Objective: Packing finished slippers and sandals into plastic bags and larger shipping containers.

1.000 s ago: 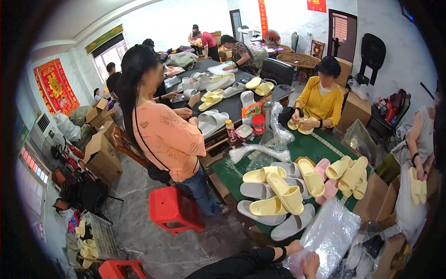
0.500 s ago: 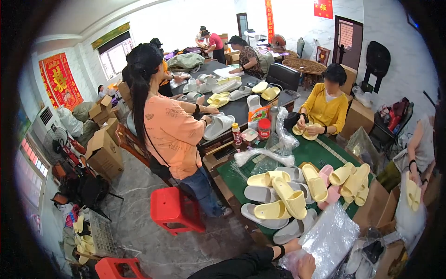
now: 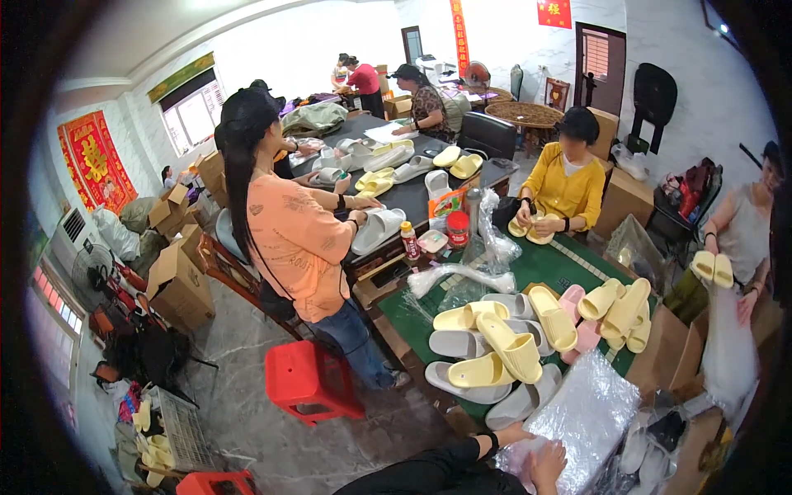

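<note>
At the lower edge lies a stack of clear plastic bags (image 3: 590,404), shiny and wrinkled. My left hand (image 3: 510,435), with a dark band at the wrist, is at the stack's near left edge; its fingertips merge with the plastic, so their grip is unclear. My right hand (image 3: 548,464) rests on the near part of the plastic with its fingers stretched out. Just beyond the bags, yellow slippers (image 3: 510,345), grey slippers (image 3: 469,383) and pink slippers (image 3: 583,340) are heaped on the green table (image 3: 398,312). A grey slipper (image 3: 528,398) lies right beside the stack.
A red stool (image 3: 309,375) stands left of the table. Bundled plastic film (image 3: 450,279) and a red-lidded jar (image 3: 458,228) are farther back. A person in yellow (image 3: 569,194) holds slippers across the table; another in orange (image 3: 297,239) stands at the left. Open cartons (image 3: 672,346) are at the right.
My right hand's fingers have stretched out farther over the plastic. The person at the far right has raised a pair of yellow slippers. The whole view has shifted slightly.
</note>
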### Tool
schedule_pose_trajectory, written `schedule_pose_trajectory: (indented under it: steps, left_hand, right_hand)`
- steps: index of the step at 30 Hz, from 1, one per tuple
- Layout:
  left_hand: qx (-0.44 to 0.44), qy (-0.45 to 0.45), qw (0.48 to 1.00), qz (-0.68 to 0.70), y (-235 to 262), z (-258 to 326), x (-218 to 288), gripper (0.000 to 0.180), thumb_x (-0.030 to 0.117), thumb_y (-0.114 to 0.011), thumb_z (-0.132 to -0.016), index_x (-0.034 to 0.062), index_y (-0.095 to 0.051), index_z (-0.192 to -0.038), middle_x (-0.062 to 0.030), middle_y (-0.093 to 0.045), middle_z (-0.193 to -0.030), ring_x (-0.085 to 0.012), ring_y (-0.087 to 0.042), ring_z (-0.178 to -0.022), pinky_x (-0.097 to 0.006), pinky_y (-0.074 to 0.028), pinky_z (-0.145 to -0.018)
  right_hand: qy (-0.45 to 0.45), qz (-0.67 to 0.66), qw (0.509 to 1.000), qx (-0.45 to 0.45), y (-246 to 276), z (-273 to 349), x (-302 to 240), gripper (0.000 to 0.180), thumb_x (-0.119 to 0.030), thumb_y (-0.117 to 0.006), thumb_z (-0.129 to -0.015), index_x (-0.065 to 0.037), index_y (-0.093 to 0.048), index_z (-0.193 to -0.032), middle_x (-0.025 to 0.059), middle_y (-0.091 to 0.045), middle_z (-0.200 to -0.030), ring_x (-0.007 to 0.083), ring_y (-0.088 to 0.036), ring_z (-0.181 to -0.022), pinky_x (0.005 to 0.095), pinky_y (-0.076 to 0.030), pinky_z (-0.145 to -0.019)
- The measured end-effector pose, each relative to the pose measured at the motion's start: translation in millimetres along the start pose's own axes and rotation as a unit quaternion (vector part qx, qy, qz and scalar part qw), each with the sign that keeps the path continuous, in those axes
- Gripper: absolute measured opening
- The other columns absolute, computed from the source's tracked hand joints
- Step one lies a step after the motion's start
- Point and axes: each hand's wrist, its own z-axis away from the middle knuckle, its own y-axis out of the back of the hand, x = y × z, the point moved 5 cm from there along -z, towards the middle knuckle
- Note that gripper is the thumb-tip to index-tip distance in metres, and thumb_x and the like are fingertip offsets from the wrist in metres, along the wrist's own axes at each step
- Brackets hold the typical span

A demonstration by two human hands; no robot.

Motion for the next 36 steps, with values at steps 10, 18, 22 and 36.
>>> schedule_pose_trajectory:
  steps: [10,18,22,36]
  left_hand:
    - [-0.004,-0.082,0.981,-0.178,8,8,3,0.052,0.03,-0.06,-0.077,-0.0106,-0.048,-0.107,-0.0274,-0.058,-0.098,-0.0352,-0.056,-0.093,-0.04,-0.043,-0.08]
    - [-0.013,-0.094,0.964,-0.25,62,60,59,0.031,0.028,-0.051,-0.082,0.0048,-0.053,-0.103,-0.0165,-0.063,-0.091,-0.0282,-0.061,-0.082,-0.04,-0.046,-0.069]
    - [-0.002,-0.16,0.98,-0.12,84,76,83,0.028,0.023,-0.052,-0.084,0.0015,-0.055,-0.101,-0.0171,-0.062,-0.088,-0.0263,-0.06,-0.08,-0.036,-0.047,-0.07]
    - [0.181,-0.132,0.975,0.013,150,99,114,0.024,0.02,-0.051,-0.086,0.0014,-0.058,-0.1,-0.012,-0.062,-0.079,-0.0156,-0.056,-0.074,-0.029,-0.045,-0.068]
  right_hand:
    - [0.009,0.016,1.0,-0.021,-2,-6,-10,0.074,-0.046,-0.063,-0.071,-0.02,-0.032,-0.134,0.0194,-0.026,-0.137,0.0406,-0.024,-0.125,0.0572,-0.03,-0.093]
    - [0.008,0.003,1.0,-0.026,0,-10,-15,0.073,-0.043,-0.066,-0.069,-0.02,-0.037,-0.131,0.0195,-0.028,-0.136,0.0414,-0.026,-0.124,0.0553,-0.033,-0.092]
    - [-0.005,0.004,0.999,-0.04,2,-12,-17,0.074,-0.044,-0.066,-0.068,-0.019,-0.036,-0.131,0.0212,-0.027,-0.136,0.0419,-0.026,-0.124,0.0548,-0.033,-0.092]
    - [0.059,-0.019,0.998,0.006,-29,-9,8,0.069,-0.05,-0.058,-0.072,-0.017,-0.037,-0.13,0.0269,-0.035,-0.129,0.0435,-0.03,-0.119,0.0548,-0.026,-0.097]
